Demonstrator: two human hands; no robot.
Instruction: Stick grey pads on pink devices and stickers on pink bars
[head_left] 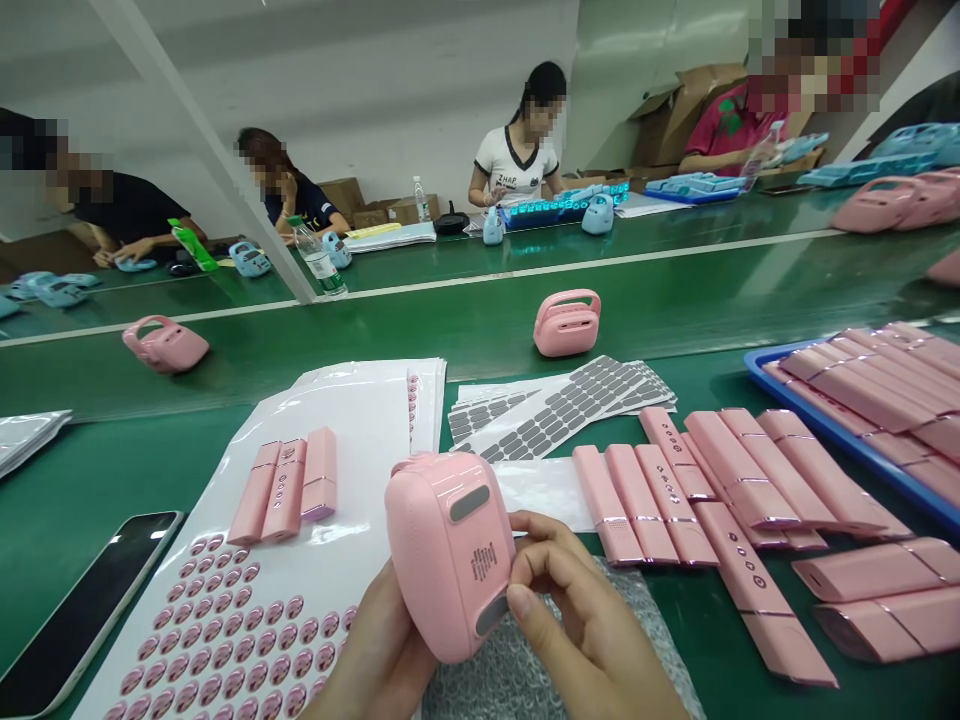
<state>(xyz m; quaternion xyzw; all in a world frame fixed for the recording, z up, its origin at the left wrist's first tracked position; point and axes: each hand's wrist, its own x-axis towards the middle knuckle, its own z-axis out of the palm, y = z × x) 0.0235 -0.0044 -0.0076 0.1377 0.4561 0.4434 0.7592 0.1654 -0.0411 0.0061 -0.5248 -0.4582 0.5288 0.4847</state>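
Note:
My left hand (379,655) grips a pink handled device (446,550) from below, its underside turned up toward me. Two grey oval pads sit on that underside, one near the top and one near the bottom. My right hand (577,615) has its fingers curled and pinched against the device's right edge, next to the lower grey pad (491,615). Whether anything is between the fingertips is hidden. Sheets of grey oval pads (559,405) lie just beyond the device. Under my hands lies a piece of bubble wrap (517,670).
A sticker sheet (247,620) with pink round stickers and three pink bars (285,490) lies at left, a phone (82,610) beside it. Several pink bars (712,490) cover the right, more in a blue tray (840,425). Two pink devices (566,322) ride the green belt. Other people work opposite.

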